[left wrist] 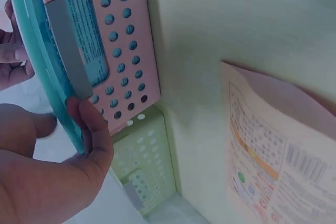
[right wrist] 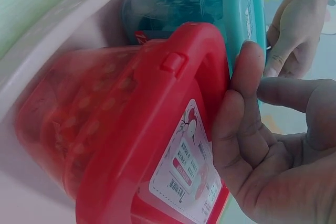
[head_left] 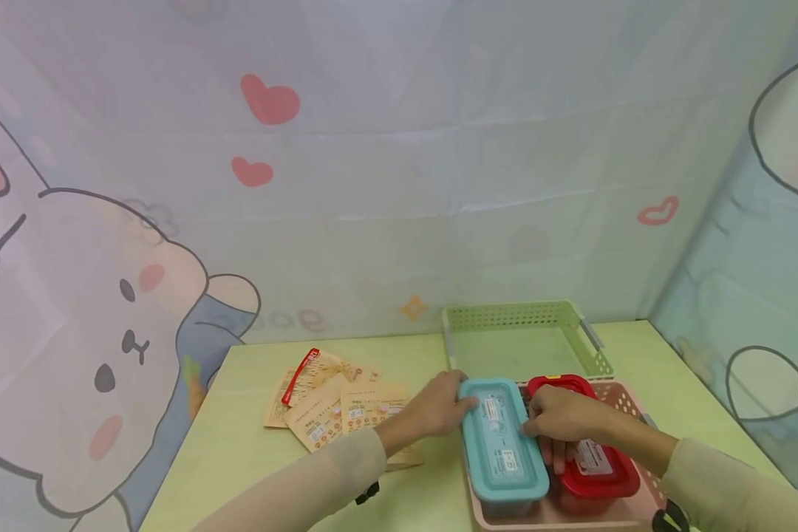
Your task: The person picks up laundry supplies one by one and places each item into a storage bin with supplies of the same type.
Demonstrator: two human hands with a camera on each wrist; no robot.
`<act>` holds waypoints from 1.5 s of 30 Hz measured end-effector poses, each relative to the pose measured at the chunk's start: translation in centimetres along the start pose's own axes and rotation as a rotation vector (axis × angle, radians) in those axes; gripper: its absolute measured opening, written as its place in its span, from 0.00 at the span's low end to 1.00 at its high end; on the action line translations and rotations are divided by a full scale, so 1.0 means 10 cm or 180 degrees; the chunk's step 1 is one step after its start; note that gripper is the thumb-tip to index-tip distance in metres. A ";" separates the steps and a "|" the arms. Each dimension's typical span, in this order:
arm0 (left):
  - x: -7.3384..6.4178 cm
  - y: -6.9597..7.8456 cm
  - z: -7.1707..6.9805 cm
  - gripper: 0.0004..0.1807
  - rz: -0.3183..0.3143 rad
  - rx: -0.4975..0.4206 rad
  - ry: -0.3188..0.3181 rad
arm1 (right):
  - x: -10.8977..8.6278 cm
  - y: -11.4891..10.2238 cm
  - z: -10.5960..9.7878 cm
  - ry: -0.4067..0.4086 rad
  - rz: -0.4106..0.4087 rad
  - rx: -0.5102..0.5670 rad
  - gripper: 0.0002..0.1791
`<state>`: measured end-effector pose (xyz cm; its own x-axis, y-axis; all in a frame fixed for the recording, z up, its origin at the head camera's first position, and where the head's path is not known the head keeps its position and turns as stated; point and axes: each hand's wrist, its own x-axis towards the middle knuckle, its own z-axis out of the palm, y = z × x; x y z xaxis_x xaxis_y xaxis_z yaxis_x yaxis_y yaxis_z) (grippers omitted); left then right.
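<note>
A box with a teal lid (head_left: 502, 447) lies inside a pink perforated basket (head_left: 572, 525). My left hand (head_left: 444, 405) grips the left edge of the lid, its thumb on top and fingertips curled under the rim in the left wrist view. From the other side, my right hand (head_left: 561, 417) pinches the right edge of the same lid. Beside it in the basket sits a clear box with a red lid (right wrist: 113, 169), a printed label on top. My right hand reaches over this red lid and hides part of it.
Behind the pink basket stands a light green basket (head_left: 508, 306), close against it. Several beige printed packets (head_left: 372, 406) lie overlapping on the table left of my left hand, one with a red edge (head_left: 299, 375). A printed curtain (head_left: 372, 244) hangs behind the table.
</note>
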<state>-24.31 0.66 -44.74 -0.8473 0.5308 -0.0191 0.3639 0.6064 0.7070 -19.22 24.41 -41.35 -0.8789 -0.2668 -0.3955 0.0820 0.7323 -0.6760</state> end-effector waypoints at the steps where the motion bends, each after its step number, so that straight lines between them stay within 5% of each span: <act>1: 0.00 0.00 -0.02 0.26 0.0031 0.0039 -0.0029 | -0.01 0.00 0.00 -0.0008 -0.0004 0.0010 0.12; 7: 0.01 -0.03 -0.12 0.31 0.0152 0.0213 -0.0246 | -0.02 -0.02 -0.04 0.0046 -0.0092 -0.0054 0.13; 17: -0.02 -0.04 -0.45 0.40 -0.0003 0.0749 -0.0687 | -0.01 -0.09 -0.19 0.0153 -0.0428 -0.0196 0.11; 25: -0.13 -0.14 -0.74 0.47 0.0223 0.0790 -0.0953 | -0.02 -0.19 -0.30 0.0458 -0.0787 -0.0626 0.13; 36: -0.30 -0.36 -1.06 0.52 0.0269 0.1009 -0.0585 | 0.01 -0.27 -0.35 0.0712 -0.0877 -0.1138 0.31; 45: -0.42 -0.51 -1.19 0.54 0.0435 0.1515 -0.0253 | 0.07 -0.35 -0.29 0.0954 -0.0966 -0.1795 0.51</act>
<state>-27.23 -11.67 -39.82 -0.7541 0.6565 -0.0157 0.6215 0.7212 0.3060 -21.48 23.54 -37.44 -0.9225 -0.3860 0.0025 -0.3720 0.8874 -0.2722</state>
